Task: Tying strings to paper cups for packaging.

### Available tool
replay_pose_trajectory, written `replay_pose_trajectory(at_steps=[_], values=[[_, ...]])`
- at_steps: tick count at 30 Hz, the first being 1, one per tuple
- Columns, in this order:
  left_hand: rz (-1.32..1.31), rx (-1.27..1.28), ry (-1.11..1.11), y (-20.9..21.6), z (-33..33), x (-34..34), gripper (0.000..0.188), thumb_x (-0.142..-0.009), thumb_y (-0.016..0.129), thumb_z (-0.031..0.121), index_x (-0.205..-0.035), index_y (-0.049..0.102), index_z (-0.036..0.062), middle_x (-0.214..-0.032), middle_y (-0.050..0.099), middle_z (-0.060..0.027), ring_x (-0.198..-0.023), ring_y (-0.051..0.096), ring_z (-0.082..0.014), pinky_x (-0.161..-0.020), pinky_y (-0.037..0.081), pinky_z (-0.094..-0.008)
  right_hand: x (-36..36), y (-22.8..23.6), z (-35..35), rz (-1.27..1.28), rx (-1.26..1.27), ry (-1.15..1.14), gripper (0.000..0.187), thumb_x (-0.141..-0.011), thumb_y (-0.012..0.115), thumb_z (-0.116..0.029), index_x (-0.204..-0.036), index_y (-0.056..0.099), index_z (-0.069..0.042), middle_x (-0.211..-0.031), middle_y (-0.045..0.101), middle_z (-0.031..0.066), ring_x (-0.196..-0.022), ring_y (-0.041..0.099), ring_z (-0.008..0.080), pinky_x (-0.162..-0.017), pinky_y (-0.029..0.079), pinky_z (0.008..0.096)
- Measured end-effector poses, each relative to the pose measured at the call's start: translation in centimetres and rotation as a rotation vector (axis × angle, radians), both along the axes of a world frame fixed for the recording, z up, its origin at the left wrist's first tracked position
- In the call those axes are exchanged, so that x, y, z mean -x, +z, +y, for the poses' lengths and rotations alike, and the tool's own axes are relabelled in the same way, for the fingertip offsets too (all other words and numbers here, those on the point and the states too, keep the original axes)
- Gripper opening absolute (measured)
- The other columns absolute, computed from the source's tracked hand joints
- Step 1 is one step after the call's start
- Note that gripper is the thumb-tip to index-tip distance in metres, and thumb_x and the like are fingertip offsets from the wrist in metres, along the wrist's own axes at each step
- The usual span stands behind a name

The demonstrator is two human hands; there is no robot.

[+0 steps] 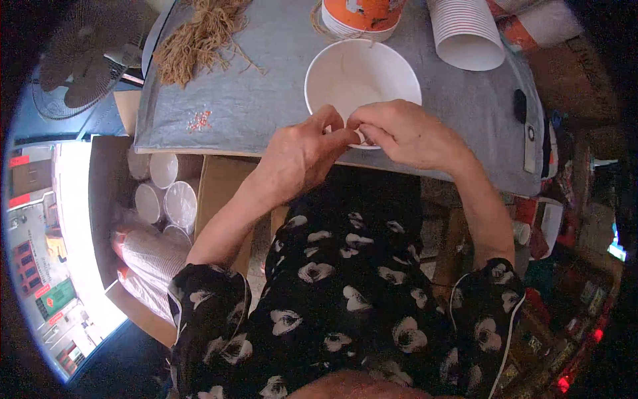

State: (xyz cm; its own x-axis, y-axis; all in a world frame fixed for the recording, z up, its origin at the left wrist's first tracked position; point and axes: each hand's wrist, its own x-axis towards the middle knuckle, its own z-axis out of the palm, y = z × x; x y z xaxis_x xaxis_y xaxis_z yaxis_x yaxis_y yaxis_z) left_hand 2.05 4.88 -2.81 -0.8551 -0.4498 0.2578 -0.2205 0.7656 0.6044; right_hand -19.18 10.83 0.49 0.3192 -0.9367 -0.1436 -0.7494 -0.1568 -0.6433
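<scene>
A white paper bucket (pixel 355 66) stands at the table's near edge, its open mouth tilted toward me. My left hand (pixel 302 151) is closed, its fingers pinched at the bucket's near rim. Against it, my right hand (pixel 413 136) is closed too, with thumb and fingers gripping the same part of the rim. The fingers cover the spot between them, so any small piece held there is hidden. To the left on the table lies a bundle of brown twine pieces (pixel 199 43), with loose ends spread out.
Behind the bucket stands an orange-and-white bucket (pixel 365 16) with twine by it. Nested white paper buckets (pixel 468 36) lie at the back right. A dark phone-like object (pixel 530 146) rests near the right edge. Wrapped stacks of buckets (pixel 149 259) sit below left; a fan (pixel 80 73) stands beyond.
</scene>
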Motion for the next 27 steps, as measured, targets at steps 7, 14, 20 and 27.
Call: replay_pose_trajectory(at_steps=[7, 14, 20, 27], values=[[0.09, -0.067, 0.109, -0.4, -0.2, 0.6, 0.02, -0.084, 0.066, 0.006, -0.102, 0.069, 0.0135, -0.094, 0.062, -0.01, -0.074, 0.067, -0.0339, -0.064, 0.056, -0.044, -1.2, 1.4, 2.9, -0.078, 0.538, -0.449, 0.012, -0.09, 0.058, -0.008, -0.097, 0.064, 0.0, -0.08, 0.063, 0.0153, -0.077, 0.065, 0.0354, -0.071, 0.053, 0.0404], [0.099, -0.109, 0.117, -0.4, -0.2, 2.0, 0.019, -0.083, 0.066, 0.003, -0.1, 0.071, 0.0098, -0.095, 0.064, -0.0131, -0.077, 0.067, -0.0352, -0.066, 0.055, -0.0436, -2.5, -7.5, 5.9, -0.93, -0.201, -0.67, 0.027, -0.097, 0.061, -0.023, -0.112, 0.066, -0.001, -0.102, 0.071, 0.0063, -0.081, 0.066, 0.0126, -0.065, 0.054, 0.0265], [0.109, -0.079, 0.126, -0.6, -0.4, 2.0, 0.021, -0.082, 0.066, 0.004, -0.101, 0.073, 0.0092, -0.092, 0.064, -0.0131, -0.076, 0.067, -0.0347, -0.065, 0.055, -0.0427, -5.1, -10.6, 5.1, -1.748, -0.362, -0.728, 0.026, -0.094, 0.064, -0.022, -0.113, 0.065, -0.005, -0.101, 0.07, 0.0059, -0.081, 0.066, 0.0157, -0.068, 0.055, 0.03], [0.096, -0.132, 0.106, -0.6, -0.7, 1.7, 0.018, -0.083, 0.068, 0.008, -0.1, 0.073, 0.0094, -0.091, 0.064, -0.0124, -0.075, 0.067, -0.0334, -0.066, 0.055, -0.042, -4.4, -9.4, 5.7, -1.483, -0.243, -0.844, 0.021, -0.092, 0.066, -0.018, -0.107, 0.069, -0.002, -0.094, 0.072, 0.0083, -0.071, 0.063, 0.0126, -0.067, 0.052, 0.0264]])
